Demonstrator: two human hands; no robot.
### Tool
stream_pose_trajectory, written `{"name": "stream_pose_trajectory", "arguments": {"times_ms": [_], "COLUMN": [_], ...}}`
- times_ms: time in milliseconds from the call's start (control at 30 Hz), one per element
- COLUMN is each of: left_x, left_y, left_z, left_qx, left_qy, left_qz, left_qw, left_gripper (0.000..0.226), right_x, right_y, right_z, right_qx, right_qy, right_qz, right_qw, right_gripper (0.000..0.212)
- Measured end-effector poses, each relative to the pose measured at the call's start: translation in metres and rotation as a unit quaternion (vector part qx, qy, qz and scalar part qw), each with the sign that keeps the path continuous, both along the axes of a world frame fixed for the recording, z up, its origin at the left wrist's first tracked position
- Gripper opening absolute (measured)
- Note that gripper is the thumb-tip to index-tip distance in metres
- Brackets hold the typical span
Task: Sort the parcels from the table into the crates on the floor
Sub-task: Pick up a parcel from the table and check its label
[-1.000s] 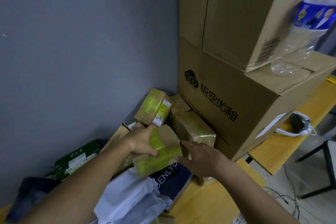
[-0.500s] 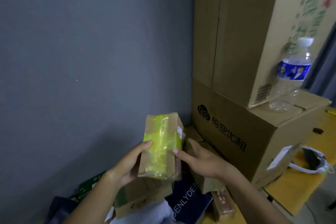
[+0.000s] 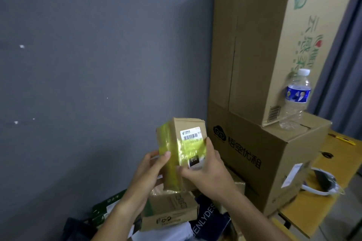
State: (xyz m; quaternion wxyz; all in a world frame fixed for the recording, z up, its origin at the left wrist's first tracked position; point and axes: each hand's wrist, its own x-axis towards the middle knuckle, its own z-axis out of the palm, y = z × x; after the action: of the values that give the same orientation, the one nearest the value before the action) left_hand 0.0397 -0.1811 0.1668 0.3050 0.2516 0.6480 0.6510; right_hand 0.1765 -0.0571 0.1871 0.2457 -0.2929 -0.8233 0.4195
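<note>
Label-check step: left hand (image 3: 150,170) and right hand (image 3: 205,170) both grip the taped parcel (image 3: 181,150) upright in the air above the pile at the table's (image 3: 305,215) wall-side edge; next, probably carry it down to a crate, none in view.

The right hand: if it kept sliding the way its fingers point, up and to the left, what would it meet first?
The right hand already grips the yellow-taped parcel; beyond that, probably the left hand behind it, though depth is unclear.
</note>
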Motion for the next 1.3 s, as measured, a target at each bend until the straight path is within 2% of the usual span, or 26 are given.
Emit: {"name": "stream_pose_trajectory", "arguments": {"times_ms": [100,200,267,333,500,633,833,1067,1300], "left_x": [0.009,0.013,0.013,0.01,0.003,0.003,0.013,0.025,0.056], "left_y": [-0.02,-0.042,-0.061,-0.083,-0.141,-0.18,-0.21,-0.205,-0.16], "left_z": [0.013,0.024,0.031,0.04,0.055,0.055,0.053,0.047,0.033], "left_qx": [-0.005,0.022,0.047,0.073,0.106,0.124,0.142,0.173,0.15], "left_qy": [0.025,0.023,0.009,-0.001,-0.001,0.003,0.004,-0.001,0.001], "left_qz": [-0.012,-0.004,0.009,0.011,-0.004,-0.018,-0.03,-0.138,-0.193], "left_qw": [1.0,0.999,0.999,0.997,0.994,0.992,0.989,0.975,0.97], "left_gripper": [0.081,0.065,0.057,0.05,0.045,0.04,0.043,0.047,0.066], "right_x": [0.003,0.006,0.011,0.018,0.04,0.051,0.052,0.066,0.113], "right_y": [-0.03,-0.06,-0.075,-0.086,-0.115,-0.152,-0.194,-0.2,-0.177], "right_z": [0.008,0.017,0.022,0.029,0.036,0.03,0.03,0.029,0.014], "right_qx": [0.066,0.14,0.132,0.071,-0.109,-0.216,-0.201,-0.228,-0.225], "right_qy": [-0.017,-0.022,-0.005,0.04,0.114,0.142,0.16,0.236,0.262], "right_qz": [-0.016,-0.024,-0.017,-0.001,0.05,0.093,0.089,0.013,-0.049], "right_qw": [0.998,0.99,0.991,0.997,0.986,0.961,0.962,0.944,0.937], "right_gripper": [0.118,0.127,0.127,0.118,0.072,0.072,0.039,0.041,0.037]}}
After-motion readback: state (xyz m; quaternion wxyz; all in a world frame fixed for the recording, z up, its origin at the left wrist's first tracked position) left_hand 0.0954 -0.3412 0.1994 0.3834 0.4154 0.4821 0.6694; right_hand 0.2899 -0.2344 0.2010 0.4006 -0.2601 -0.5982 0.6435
